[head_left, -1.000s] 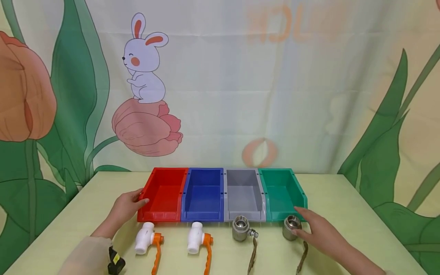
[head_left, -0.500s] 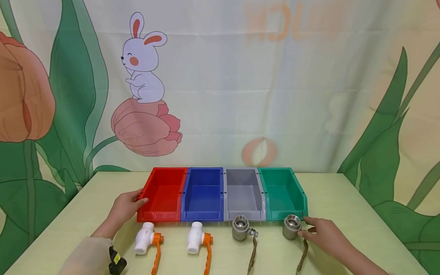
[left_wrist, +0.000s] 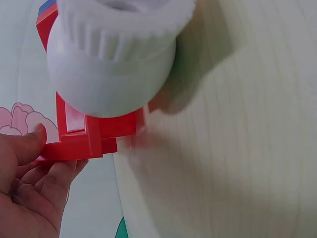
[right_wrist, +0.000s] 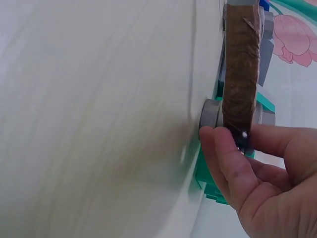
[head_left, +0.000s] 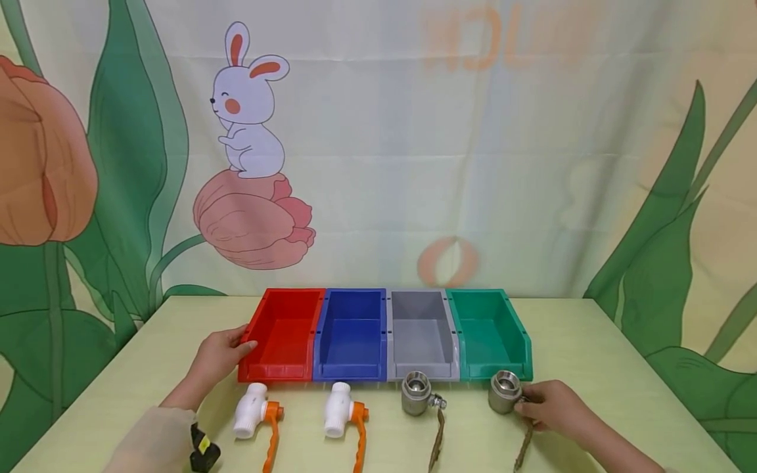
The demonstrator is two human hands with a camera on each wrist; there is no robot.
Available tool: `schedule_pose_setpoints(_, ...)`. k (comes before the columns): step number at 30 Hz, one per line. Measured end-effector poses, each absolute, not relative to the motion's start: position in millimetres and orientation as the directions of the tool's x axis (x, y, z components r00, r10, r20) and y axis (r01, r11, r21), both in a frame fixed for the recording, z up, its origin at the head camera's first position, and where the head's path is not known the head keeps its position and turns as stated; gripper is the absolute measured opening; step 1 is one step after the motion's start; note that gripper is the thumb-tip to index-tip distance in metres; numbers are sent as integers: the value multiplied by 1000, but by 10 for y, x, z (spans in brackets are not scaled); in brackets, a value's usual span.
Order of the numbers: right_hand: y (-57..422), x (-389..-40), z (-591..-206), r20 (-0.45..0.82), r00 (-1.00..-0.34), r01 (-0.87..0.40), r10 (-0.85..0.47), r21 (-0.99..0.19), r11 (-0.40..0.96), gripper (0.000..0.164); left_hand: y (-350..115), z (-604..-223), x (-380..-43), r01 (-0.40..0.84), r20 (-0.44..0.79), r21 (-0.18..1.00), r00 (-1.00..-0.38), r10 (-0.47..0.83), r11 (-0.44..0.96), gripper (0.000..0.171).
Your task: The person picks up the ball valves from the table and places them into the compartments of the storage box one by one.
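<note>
At the left end of the bin row, my left hand grips the side wall of the red bin, thumb over the rim and fingers outside, as the left wrist view also shows. My right hand pinches the right-hand metal ball valve by its stem, where the handle joins the body. In the right wrist view its handle looks wrapped in brown material, with thumb and fingertips on either side. This valve stands upright on the table, in front of the green bin.
A second metal valve stands before the grey bin. Two white plastic valves with orange handles, one left and one centre, stand before the red and blue bins. A printed curtain hangs behind the table.
My right hand has drawn back from over the right metal valve to its right side and closed its fingers on the stem. The left hand stays on the red bin.
</note>
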State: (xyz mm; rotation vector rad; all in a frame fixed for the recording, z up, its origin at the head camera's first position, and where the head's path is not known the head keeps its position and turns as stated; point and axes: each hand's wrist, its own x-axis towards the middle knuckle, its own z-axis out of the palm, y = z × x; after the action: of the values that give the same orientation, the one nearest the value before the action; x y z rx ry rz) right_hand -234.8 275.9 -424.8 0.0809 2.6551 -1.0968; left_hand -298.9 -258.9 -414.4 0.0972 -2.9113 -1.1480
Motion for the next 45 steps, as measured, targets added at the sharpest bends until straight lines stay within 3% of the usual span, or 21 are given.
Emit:
schedule_pose_setpoints(6, 2753, -2351, -4239, -285, -958, 189, -32, -712, 677, 37, -2589, -4154, -2986, -51, -7, 693, -998, -64, 719, 57)
schedule_pose_setpoints(13, 2708, -2351, -4212, -311, -950, 236, -7, -736, 635, 24, -2575, -4164, -2966, -93, -39, 714, -995, -93, 694, 59)
schedule_pose_setpoints(31, 2614, -2341, -4209, -248, -969, 185, 7, -704, 685, 26, -2638, -4181, -3001, -96, -61, 725, -995, -75, 682, 58)
schedule_pose_setpoints(45, 2632, -2329, -4120, -267, -963, 167, -35, -696, 699, 30, -2630, -4130, -2982, -90, -64, 715, -996, -63, 694, 56)
